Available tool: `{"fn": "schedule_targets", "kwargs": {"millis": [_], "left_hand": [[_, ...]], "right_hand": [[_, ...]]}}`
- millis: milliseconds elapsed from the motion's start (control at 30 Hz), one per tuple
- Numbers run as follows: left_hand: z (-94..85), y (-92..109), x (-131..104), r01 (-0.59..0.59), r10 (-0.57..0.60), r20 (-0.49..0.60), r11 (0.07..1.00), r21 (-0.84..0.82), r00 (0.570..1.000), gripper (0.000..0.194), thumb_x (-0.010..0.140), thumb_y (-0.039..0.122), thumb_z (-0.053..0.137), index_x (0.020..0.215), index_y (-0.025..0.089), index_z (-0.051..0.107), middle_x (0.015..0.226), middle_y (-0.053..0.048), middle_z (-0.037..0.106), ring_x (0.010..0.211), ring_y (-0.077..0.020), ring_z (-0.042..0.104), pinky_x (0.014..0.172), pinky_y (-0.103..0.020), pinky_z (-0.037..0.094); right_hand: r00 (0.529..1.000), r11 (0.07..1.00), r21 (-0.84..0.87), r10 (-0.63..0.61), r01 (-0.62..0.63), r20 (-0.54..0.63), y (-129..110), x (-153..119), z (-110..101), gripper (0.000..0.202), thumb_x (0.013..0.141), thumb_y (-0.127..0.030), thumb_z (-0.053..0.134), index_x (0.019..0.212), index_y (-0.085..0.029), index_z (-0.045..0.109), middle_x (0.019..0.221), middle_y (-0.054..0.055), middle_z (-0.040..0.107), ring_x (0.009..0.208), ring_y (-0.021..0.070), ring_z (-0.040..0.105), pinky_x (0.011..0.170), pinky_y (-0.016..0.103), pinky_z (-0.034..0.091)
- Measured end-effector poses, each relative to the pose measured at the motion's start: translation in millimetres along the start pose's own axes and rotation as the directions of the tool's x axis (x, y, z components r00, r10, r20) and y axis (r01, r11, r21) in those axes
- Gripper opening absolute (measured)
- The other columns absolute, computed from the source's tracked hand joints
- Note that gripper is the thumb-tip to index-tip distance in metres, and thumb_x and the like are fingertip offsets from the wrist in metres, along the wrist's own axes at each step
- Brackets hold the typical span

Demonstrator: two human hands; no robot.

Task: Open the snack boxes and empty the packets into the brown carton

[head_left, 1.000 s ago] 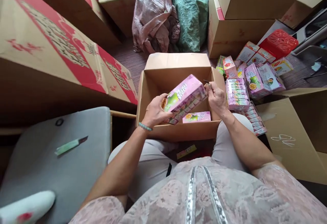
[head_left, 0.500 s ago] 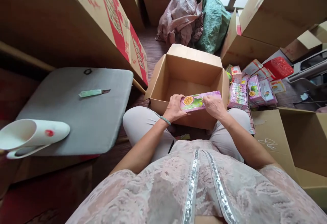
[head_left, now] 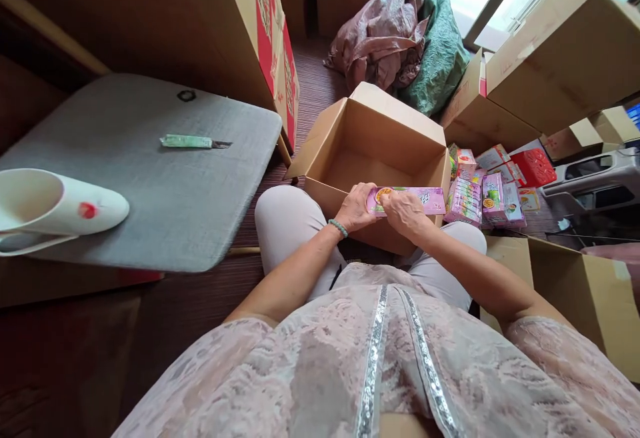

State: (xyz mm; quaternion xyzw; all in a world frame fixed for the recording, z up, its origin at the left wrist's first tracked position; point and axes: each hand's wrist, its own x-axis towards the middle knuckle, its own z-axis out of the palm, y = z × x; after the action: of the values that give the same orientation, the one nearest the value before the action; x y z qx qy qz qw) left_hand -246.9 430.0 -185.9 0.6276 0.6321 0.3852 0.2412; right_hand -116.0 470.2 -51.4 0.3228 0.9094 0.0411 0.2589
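from left to right, i record a white mug (head_left: 103,208), smooth and tapered with a red mark, lying on its side on a grey tabletop (head_left: 150,191). the tabletop has rounded corners and a matt, slightly worn surface. above the mug, a knife (head_left: 187,141) with a pale green handle lies flat, blade to the right, just below a small dark ring (head_left: 187,95).

i find the left hand (head_left: 356,207) coming in from below, wrist angled up to the right, a beaded bracelet (head_left: 339,228) around it. the hand is closed round the left end of a purple carton (head_left: 433,200), long, slim and glossy, with fruit printed on it. the carton is above the near wall of an open cardboard box (head_left: 325,195), plain brown and matt, flaps folded out.

the right hand (head_left: 406,214) reaches in from the right, knuckles up, fingers bunched against the carton's printed face; whether they pinch anything i cannot tell.

further right i note shiny wrapped packs (head_left: 464,199), a red plastic piece (head_left: 534,167) with cut-out holes, and, nearer, a second open box (head_left: 560,278).
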Motion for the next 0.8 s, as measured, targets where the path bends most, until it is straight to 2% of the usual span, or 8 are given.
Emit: {"fn": "schedule_targets", "kwargs": {"millis": [133, 233, 367, 533, 600, 700, 733, 800], "left_hand": [[-0.1, 1.9, 0.5, 0.015, -0.014, -0.016, 1.000, 0.009, 1.000, 0.064, 0.068, 0.024, 0.084, 0.126, 0.019, 0.057, 0.119, -0.010, 0.066, 0.109, -0.0304, 0.062, 0.100, -0.043, 0.053], [-1.5, 1.5, 2.3, 0.026, -0.026, 0.001, 0.999, 0.022, 1.000, 0.066, 0.065, 0.020, 0.082, 0.127, 0.018, 0.057, 0.121, -0.011, 0.066, 0.110, -0.0311, 0.062, 0.100, -0.043, 0.053], [-0.1, 0.9, 6.1, 0.026, -0.027, 0.019, 0.999, 0.029, 0.999, 0.068, 0.065, 0.024, 0.082, 0.128, 0.016, 0.056, 0.122, -0.012, 0.065, 0.112, -0.0324, 0.061, 0.102, -0.044, 0.053], [3.0, 4.8, 11.8, 0.021, -0.021, 0.022, 0.999, 0.027, 1.000, 0.065, 0.067, 0.024, 0.080, 0.127, 0.017, 0.057, 0.121, -0.012, 0.065, 0.112, -0.0325, 0.061, 0.102, -0.044, 0.052], [0.4, 8.9, 12.6, 0.042, -0.042, 0.021, 0.999, 0.014, 0.999, 0.065, 0.067, 0.023, 0.079, 0.127, 0.017, 0.057, 0.122, -0.012, 0.065, 0.112, -0.0319, 0.061, 0.102, -0.044, 0.052], [-5.0, 16.9, 13.3, 0.066, -0.065, 0.030, 0.998, -0.024, 0.997, 0.065, 0.067, 0.023, 0.080, 0.128, 0.016, 0.058, 0.124, -0.013, 0.064, 0.112, -0.0312, 0.061, 0.104, -0.044, 0.052], [-6.1, 19.1, 14.3, 0.071, -0.069, 0.037, 0.997, -0.027, 0.997, 0.064, 0.067, 0.024, 0.081, 0.127, 0.016, 0.059, 0.123, -0.013, 0.064, 0.112, -0.0310, 0.061, 0.104, -0.044, 0.052], [-6.3, 21.6, 17.4, 0.079, -0.078, 0.041, 0.997, -0.011, 0.996, 0.061, 0.070, 0.025, 0.081, 0.126, 0.015, 0.060, 0.122, -0.014, 0.064, 0.112, -0.0313, 0.060, 0.104, -0.044, 0.052]], "right_hand": [[0.996, 0.998, -0.019, 0.053, -0.051, 0.067, 19.8, -0.5, 7.4, 0.042, 0.104, -0.005, 0.031, 0.124, -0.006, 0.068, 0.113, 0.025, 0.074, 0.105, 0.0298, 0.073, 0.082, 0.036, 0.048], [0.986, 0.990, -0.052, 0.134, -0.130, 0.094, 57.3, -11.9, 19.3, 0.040, 0.103, -0.006, 0.035, 0.123, -0.006, 0.070, 0.111, 0.026, 0.075, 0.103, 0.0292, 0.074, 0.079, 0.035, 0.046], [0.943, 0.953, -0.134, 0.292, -0.272, 0.161, 117.9, -37.4, 37.9, 0.041, 0.101, -0.007, 0.038, 0.124, -0.008, 0.073, 0.112, 0.024, 0.076, 0.104, 0.0292, 0.074, 0.077, 0.034, 0.043], [0.930, 0.954, -0.089, 0.298, -0.286, 0.213, 162.0, -50.3, 48.4, 0.041, 0.100, -0.015, 0.047, 0.130, -0.018, 0.074, 0.119, 0.017, 0.078, 0.107, 0.0271, 0.073, 0.077, 0.032, 0.042], [0.917, 0.956, -0.051, 0.290, -0.288, 0.273, 167.3, -51.5, 41.5, 0.037, 0.104, -0.022, 0.046, 0.122, -0.019, 0.078, 0.115, 0.015, 0.080, 0.104, 0.0263, 0.074, 0.074, 0.031, 0.042], [0.903, 0.950, -0.097, 0.313, -0.297, 0.296, 163.6, -53.3, 14.7, 0.037, 0.106, -0.027, 0.045, 0.111, -0.017, 0.080, 0.107, 0.016, 0.081, 0.099, 0.0273, 0.075, 0.067, 0.032, 0.039], [0.906, 0.941, -0.130, 0.336, -0.312, 0.258, 159.3, -52.2, 2.6, 0.037, 0.105, -0.024, 0.044, 0.110, -0.018, 0.080, 0.105, 0.016, 0.081, 0.097, 0.0278, 0.076, 0.065, 0.032, 0.038], [0.923, 0.922, -0.159, 0.370, -0.353, 0.100, 143.8, -43.9, -22.7, 0.039, 0.104, -0.020, 0.041, 0.109, -0.019, 0.080, 0.104, 0.016, 0.081, 0.094, 0.0283, 0.076, 0.062, 0.032, 0.037]]}}
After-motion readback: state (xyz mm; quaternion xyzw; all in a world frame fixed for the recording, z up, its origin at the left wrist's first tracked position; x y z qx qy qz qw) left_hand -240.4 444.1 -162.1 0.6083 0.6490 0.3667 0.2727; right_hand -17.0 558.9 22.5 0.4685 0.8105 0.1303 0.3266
